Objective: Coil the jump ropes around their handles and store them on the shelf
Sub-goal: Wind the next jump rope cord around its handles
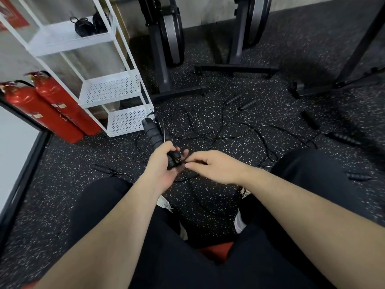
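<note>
Left hand (161, 166): gripping a pair of black jump-rope handles (155, 135), fingers (183, 153) curling round their lower end, upper end sticking up and away toward the shelf
Right hand (215, 166): pinching the thin black cord (195, 163) just beside the left hand, thumb and forefinger pressing together on it, other fingers curling loosely
Held rope: trailing from the hands down to the floor (239, 147) between the knees
Loose ropes (235, 130): lying tangled in wide loops on the speckled black floor, ahead of the hands
Spare handles: two lying side by side (241, 102) near the machine base, one (345, 139) at far right, one (101, 168) near the left knee, another (359, 176) beside the right knee
Shelf (110, 88): standing white and tiered at left, touching the floor just beyond the held handles
Stored ropes (90, 25): sitting as dark coiled bundles on the top tier
Fire extinguishers (56, 107): leaning, two red ones, left of the shelf
Exercise machines (173, 38): standing along the back wall, well apart from the hands
Legs (100, 203): spreading in black trousers either side of the trailing cord
</note>
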Motion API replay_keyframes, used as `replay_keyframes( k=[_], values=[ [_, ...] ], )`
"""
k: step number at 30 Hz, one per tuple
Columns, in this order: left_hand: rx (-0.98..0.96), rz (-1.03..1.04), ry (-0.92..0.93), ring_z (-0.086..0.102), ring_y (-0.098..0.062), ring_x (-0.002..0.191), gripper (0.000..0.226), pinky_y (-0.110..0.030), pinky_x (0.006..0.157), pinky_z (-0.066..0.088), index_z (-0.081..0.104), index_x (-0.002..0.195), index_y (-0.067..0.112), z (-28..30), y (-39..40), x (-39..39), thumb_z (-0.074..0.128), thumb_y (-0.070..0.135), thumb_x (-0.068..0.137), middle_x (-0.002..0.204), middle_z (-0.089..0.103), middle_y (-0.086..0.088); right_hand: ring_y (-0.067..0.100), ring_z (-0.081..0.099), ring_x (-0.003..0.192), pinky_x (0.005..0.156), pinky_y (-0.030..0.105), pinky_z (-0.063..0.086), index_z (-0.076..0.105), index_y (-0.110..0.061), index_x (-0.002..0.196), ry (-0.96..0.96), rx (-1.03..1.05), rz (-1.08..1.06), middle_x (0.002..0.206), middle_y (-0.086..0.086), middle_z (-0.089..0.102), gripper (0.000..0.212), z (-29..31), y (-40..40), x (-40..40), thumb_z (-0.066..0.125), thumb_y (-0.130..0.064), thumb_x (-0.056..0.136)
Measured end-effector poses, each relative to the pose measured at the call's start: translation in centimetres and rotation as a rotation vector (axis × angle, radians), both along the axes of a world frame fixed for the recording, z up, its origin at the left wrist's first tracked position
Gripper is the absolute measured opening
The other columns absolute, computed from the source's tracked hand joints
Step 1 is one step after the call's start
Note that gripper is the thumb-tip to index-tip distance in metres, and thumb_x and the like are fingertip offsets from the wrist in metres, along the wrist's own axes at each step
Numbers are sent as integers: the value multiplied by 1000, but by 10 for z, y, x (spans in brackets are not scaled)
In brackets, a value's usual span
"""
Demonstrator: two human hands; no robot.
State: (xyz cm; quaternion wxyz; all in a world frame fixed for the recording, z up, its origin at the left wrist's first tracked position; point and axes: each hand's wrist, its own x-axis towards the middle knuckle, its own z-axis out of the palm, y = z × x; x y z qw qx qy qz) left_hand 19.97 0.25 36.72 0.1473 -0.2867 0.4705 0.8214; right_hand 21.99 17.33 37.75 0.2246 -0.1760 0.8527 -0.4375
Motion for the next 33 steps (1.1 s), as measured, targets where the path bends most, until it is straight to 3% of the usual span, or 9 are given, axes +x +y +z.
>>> replay_keyframes(
  k=[3, 5, 8, 12, 17, 19, 22, 27, 33],
  values=[
    [-26, -95, -16, 63, -20, 74, 11, -51, 91, 52, 56, 90, 15, 1, -5, 6, 49, 6, 89, 77, 61, -2, 3, 38, 45, 48, 20, 33, 69, -18, 88, -73, 27, -12, 53, -17, 52, 33, -1, 9, -3, 59, -47, 99],
    [-16, -110, -17, 58, -20, 68, 13, -39, 75, 53, 54, 96, 14, 3, -5, 8, 50, 7, 86, 78, 62, -4, 5, 37, 44, 44, 18, 31, 66, -15, 81, -113, 18, -30, 51, -16, 52, 40, 0, 17, -5, 61, -51, 97],
    [-28, -144, 12, 51, -19, 62, 18, -26, 50, 38, 52, 104, 11, 11, -5, 9, 46, 5, 87, 78, 61, -8, 7, 38, 48, 47, 21, 31, 70, -14, 88, -139, -27, -42, 62, -8, 53, 37, -2, 26, -8, 61, -49, 98],
    [-30, -183, 41, 47, -19, 57, 18, -24, 41, 31, 52, 103, 5, 19, -12, 13, 45, 5, 87, 78, 60, -10, 14, 36, 58, 52, 23, 28, 75, -30, 102, -230, -176, -2, 67, -5, 52, 20, -4, 35, -9, 55, -34, 104],
    [-63, -220, 49, 52, -18, 53, 17, -23, 41, 40, 54, 103, 4, 27, -14, 20, 43, 4, 91, 80, 59, -10, 13, 37, 54, 48, 19, 30, 73, -20, 89, -205, -37, -59, 58, -10, 48, 35, -3, 42, -7, 63, -53, 95],
    [-84, -220, 60, 60, -23, 64, 17, -34, 50, 57, 54, 107, 4, 26, -15, 21, 44, 3, 93, 85, 60, -12, 11, 34, 49, 48, 22, 29, 66, -17, 77, -197, 23, -117, 55, -10, 45, 47, -6, 45, -8, 66, -62, 89],
    [-21, -183, 74, 71, -36, 78, 13, -46, 63, 64, 51, 107, 6, 27, -16, 22, 44, 1, 96, 87, 58, -13, 9, 34, 51, 49, 23, 27, 59, -24, 67, -226, -6, -168, 56, -10, 44, 46, -9, 49, -11, 67, -65, 86],
    [90, -121, 87, 76, -39, 85, 11, -45, 66, 64, 50, 109, 6, 32, -20, 21, 45, 3, 99, 92, 59, -16, 9, 38, 60, 62, 25, 35, 74, -24, 97, -323, -156, -59, 65, -9, 44, 25, -12, 57, -15, 57, -43, 101],
    [-26, -451, 43, 74, -45, 82, 27, -41, 64, 64, 55, 120, 6, 31, -18, 31, 36, 5, 100, 119, 73, -17, 11, 48, 60, 63, 29, 36, 67, -28, 73, -215, 130, -201, 68, -5, 56, 44, -17, 57, -19, 67, -72, 81]
  ],
)
